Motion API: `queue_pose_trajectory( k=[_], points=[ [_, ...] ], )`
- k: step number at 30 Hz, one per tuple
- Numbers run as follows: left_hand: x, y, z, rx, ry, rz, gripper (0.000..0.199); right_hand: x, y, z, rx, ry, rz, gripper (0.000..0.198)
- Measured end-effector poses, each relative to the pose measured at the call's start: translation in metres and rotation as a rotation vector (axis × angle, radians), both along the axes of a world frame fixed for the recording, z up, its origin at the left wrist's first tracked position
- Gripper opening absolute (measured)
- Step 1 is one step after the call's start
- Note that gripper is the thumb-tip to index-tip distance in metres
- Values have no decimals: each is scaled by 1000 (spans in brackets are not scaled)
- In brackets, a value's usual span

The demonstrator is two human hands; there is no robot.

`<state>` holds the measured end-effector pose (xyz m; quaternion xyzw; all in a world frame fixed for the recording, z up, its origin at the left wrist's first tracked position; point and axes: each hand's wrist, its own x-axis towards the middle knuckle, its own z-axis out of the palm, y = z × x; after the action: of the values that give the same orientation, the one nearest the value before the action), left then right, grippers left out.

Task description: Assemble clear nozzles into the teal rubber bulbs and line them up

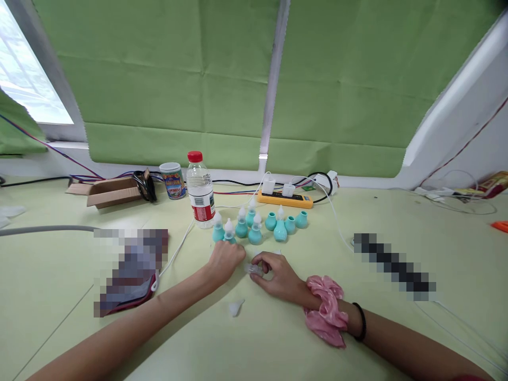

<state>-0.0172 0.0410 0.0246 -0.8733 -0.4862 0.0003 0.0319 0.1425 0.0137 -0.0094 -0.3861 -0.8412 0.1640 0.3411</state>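
My right hand pinches a small clear plastic piece between thumb and fingers, just above the table. Close beside it, my left hand is closed with its knuckles up; its fingertips and anything in them are hidden. Beyond my hands stand several teal squeeze bulbs with whitish pointed nozzles. To their right are a few teal bulbs without nozzles and one with a nozzle. A loose white nozzle lies on the table nearer to me. More small whitish pieces are partly hidden behind my right hand.
A red-capped water bottle and a tin can stand behind on the left, near an open cardboard box. An orange power strip with plugs lies at the back. Blurred-out devices and white cables lie on both sides.
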Motion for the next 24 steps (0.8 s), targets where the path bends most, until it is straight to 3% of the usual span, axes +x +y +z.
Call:
queue_pose_trajectory(
  k=[6, 18, 24],
  points=[
    [-10, 9, 1, 6, 44, 58, 20, 0, 0, 3, 25, -6, 1, 12],
    [-6, 5, 1, -28, 20, 35, 24, 0, 0, 3, 28, 8, 28, 12],
    [-12, 0, 19, -49, -98, -21, 24, 1, 3, 0, 7, 34, 21, 14]
  ],
)
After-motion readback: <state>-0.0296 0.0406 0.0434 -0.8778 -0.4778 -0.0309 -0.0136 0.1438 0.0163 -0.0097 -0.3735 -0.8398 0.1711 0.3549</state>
